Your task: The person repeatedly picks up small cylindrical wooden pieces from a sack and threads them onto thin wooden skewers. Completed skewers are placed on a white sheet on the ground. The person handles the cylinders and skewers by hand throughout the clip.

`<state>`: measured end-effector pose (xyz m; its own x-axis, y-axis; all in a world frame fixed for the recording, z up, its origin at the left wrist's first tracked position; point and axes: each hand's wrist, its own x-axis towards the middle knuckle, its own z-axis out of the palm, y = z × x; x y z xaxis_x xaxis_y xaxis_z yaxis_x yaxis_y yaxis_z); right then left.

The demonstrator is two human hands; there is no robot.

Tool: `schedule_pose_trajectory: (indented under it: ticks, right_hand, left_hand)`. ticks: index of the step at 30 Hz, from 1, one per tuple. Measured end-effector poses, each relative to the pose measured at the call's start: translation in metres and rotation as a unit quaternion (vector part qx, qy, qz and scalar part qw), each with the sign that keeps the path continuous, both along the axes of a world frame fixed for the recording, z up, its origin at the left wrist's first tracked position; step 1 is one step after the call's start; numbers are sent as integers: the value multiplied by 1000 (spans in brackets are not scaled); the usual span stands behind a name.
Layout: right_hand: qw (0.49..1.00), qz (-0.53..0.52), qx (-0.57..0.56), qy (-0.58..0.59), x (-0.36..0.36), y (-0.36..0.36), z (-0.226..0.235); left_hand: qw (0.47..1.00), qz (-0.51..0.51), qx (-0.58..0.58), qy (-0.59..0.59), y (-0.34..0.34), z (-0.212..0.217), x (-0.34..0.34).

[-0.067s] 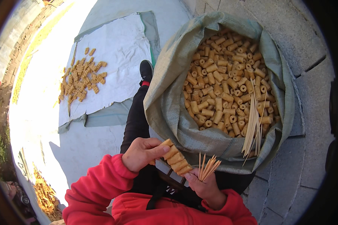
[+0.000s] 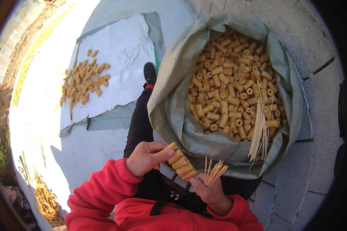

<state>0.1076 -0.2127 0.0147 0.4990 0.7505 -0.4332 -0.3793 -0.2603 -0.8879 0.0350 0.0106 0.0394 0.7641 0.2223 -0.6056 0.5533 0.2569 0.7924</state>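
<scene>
Between the two hands: a skewer of tan tube pieces (image 2: 180,162) runs slantwise, several pieces threaded in a row, tilted down toward the right hand.
Left hand (image 2: 145,158): fingers curled shut round the upper end of the threaded row, thumb on top of the first piece.
Right hand (image 2: 208,190): closed on the lower end of the row and on a bundle of thin sticks (image 2: 214,172), which fans upward out of the fist.
Skewer against the grip: its top piece sits at the left fingertips, its bottom piece touches the right thumb.
Just beyond the hands: a grey-green woven sack (image 2: 169,104), mouth rolled open, full of loose tube pieces (image 2: 227,84).
On the sack's near rim: a sheaf of loose sticks (image 2: 260,133), lying across the pieces, right of both hands.
Beneath the hands: a black-trousered leg (image 2: 137,123) and black shoe (image 2: 150,72).
Far left of the grip: a heap of finished skewers (image 2: 83,81) on a white sheet (image 2: 121,42).
Sleeves: red (image 2: 100,196).
</scene>
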Motion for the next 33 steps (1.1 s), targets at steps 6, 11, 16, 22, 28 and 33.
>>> schedule_pose_trajectory:
  ticks: [6, 11, 16, 22, 28, 33]
  right_hand:
    - [999, 1, 21, 25, -1, 0, -1]
    - [998, -5, 43, -52, -4, 0, -3]
    - [999, 33, 5, -27, -1, -4, 1]
    - [998, 52, -19, 31, 2, -1, -3]
    - [993, -25, 24, 109, 0, 4, -3]
    - [979, 55, 11, 198, -5, 2, -8]
  left_hand:
    - [997, 51, -12, -52, 4, 0, -2]
    - [996, 33, -83, -28, 6, -15, -13]
    - [992, 27, -123, -26, 4, -23, -20]
    - [994, 6, -106, -24, 4, -26, -26]
    - [995, 73, -53, -44, 51, -27, -53]
    - [723, 645, -85, -232, 184, -15, -121]
